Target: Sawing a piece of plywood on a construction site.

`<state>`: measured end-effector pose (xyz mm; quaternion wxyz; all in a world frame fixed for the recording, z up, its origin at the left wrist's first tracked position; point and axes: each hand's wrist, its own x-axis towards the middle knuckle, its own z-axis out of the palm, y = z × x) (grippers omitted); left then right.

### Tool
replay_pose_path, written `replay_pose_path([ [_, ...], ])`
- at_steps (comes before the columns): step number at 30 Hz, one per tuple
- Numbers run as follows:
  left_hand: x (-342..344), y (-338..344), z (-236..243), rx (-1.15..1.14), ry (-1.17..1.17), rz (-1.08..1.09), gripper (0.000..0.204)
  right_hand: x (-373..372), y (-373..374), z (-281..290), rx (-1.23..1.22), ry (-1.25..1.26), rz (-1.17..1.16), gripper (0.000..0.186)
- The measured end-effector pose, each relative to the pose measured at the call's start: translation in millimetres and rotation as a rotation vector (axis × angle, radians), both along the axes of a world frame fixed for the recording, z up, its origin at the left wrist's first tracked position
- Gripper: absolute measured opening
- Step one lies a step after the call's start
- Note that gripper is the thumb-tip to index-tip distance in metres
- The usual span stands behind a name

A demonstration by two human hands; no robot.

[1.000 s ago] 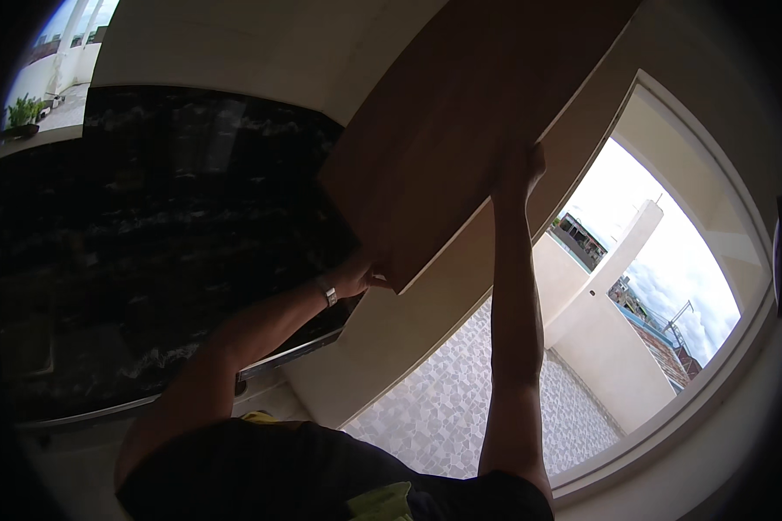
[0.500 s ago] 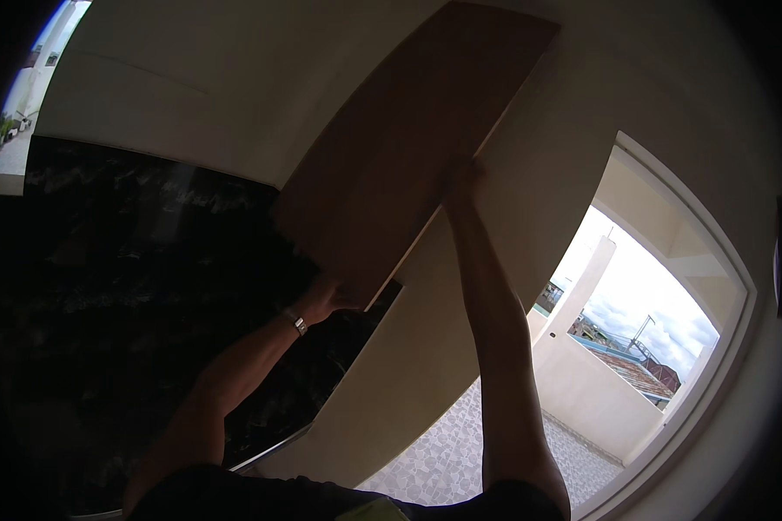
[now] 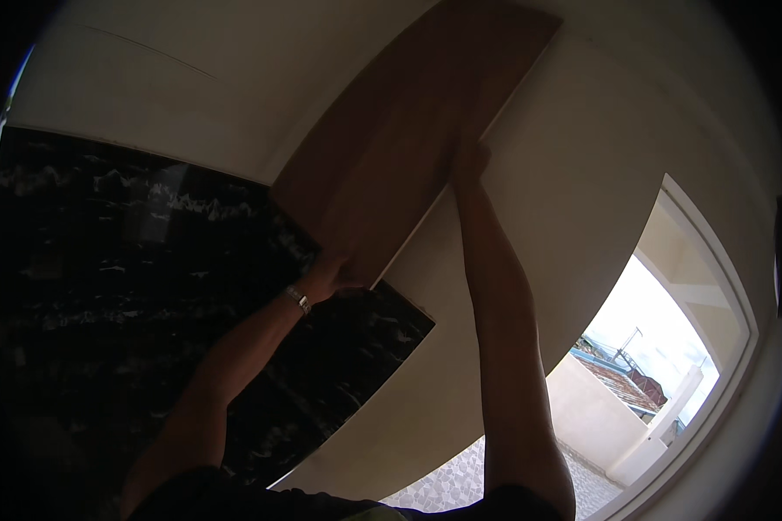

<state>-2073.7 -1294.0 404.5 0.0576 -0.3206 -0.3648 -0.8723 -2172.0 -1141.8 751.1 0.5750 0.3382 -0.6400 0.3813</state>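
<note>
A long brown wooden board (image 3: 400,113) is raised in front of me, slanting from lower left to upper right, its pale edge facing right. My left hand (image 3: 326,274), with a metal watch (image 3: 299,300) on the wrist, grips the board's lower end. Higher up, my right hand (image 3: 471,161) is closed round the right long edge; its fingers are partly lost in shadow. Behind the lower end is a glossy black panel (image 3: 174,269) with white marble-like veins. The board's lower end overlaps that panel's upper edge.
A cream wall (image 3: 573,174) runs behind and right of the board. Further right, a doorway with a pale frame (image 3: 728,282) opens onto a patterned tile floor (image 3: 443,482) and a low wall (image 3: 591,408). A thin crack line (image 3: 152,52) crosses the pale surface at upper left.
The view has turned, so the black panel reaches further right and the doorway has shifted right. Both hands keep hold of the board, which sits nearly the same in view.
</note>
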Motion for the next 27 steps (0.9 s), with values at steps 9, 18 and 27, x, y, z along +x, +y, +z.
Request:
replay_pose_path([
  [9,-45.9,-25.3,2.1,0.026,-0.037,0.009,0.067,7.4,-29.3,-1.5,-0.199,-0.262,0.046,0.054],
  [18,-84.0,-39.2,4.4,-0.441,-0.157,0.15,0.068,12.6,-40.4,-3.9,-0.158,-0.283,0.115,0.058],
  [27,-113.7,-66.0,9.8,-0.58,-0.144,0.248,0.061,-11.4,-57.0,-10.3,-0.234,-0.182,-0.032,0.051],
])
